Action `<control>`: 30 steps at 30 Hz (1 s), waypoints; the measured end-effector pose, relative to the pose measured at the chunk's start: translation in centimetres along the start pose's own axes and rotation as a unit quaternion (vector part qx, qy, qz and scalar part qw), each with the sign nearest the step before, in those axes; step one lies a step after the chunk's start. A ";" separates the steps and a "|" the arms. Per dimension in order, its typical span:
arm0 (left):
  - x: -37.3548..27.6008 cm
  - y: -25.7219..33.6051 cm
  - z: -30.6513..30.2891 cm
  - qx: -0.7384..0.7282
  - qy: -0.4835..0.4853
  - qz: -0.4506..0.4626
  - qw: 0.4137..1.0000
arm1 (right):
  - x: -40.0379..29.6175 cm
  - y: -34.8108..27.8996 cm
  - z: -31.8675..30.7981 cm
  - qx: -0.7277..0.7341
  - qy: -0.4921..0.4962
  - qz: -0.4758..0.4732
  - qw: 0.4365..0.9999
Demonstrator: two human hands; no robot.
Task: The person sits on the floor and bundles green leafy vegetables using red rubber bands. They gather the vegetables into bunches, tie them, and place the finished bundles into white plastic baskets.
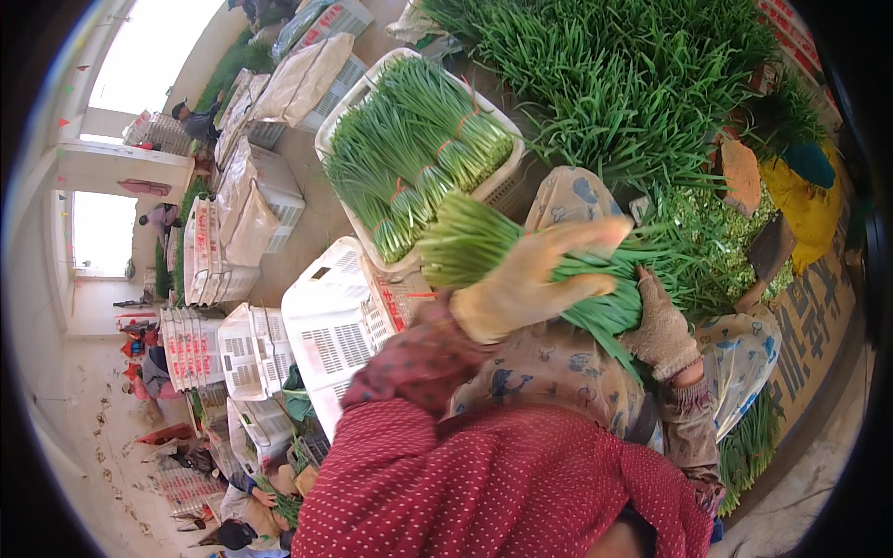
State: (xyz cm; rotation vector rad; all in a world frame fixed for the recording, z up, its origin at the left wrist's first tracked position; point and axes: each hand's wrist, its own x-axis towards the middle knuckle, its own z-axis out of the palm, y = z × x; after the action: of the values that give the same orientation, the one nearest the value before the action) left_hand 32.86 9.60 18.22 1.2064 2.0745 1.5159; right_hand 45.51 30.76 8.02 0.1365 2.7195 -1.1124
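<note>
A bundle of garlic chives (467, 244) lies across my lap, its paler end towards the left and its dark leaves towards the right. My left hand (537, 275), in a yellowish glove and blurred, is over the middle of the bundle with thumb and fingers spread. In a grey knitted glove with bare fingertips, my right hand (659, 324) grips the leafy end; some of its fingers are hidden by leaves. An orange-red band shows beside the left hand. Just beyond is a white plastic crate (515, 164) holding several banded chive bundles (425, 153).
Loose chives (628, 77) are heaped ahead, with trimmings (739, 230) and a yellow sheet (802, 202) at the right. An upturned-looking white crate (328, 328) stands at my left. Stacked crates (192, 349) and co-workers, one handling greens (282, 506), occupy the far left.
</note>
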 end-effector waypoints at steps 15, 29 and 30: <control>-6.4 -10.7 -3.1 -0.085 0.027 -0.267 0.960 | 0.3 -1.2 0.0 0.002 -0.034 0.004 0.999; 5.6 -9.5 0.8 -0.611 0.185 -0.152 0.755 | 2.6 -5.4 -10.3 0.226 -0.049 -0.074 0.970; 6.0 -9.5 0.6 -0.632 0.164 -0.142 0.744 | 2.8 -5.2 -10.9 0.200 -0.073 -0.069 0.975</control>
State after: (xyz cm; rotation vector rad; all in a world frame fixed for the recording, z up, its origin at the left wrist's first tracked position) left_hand 25.40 13.74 10.93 0.0722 0.7517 2.3411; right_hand 40.30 34.73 18.55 -0.0752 2.3761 -1.6297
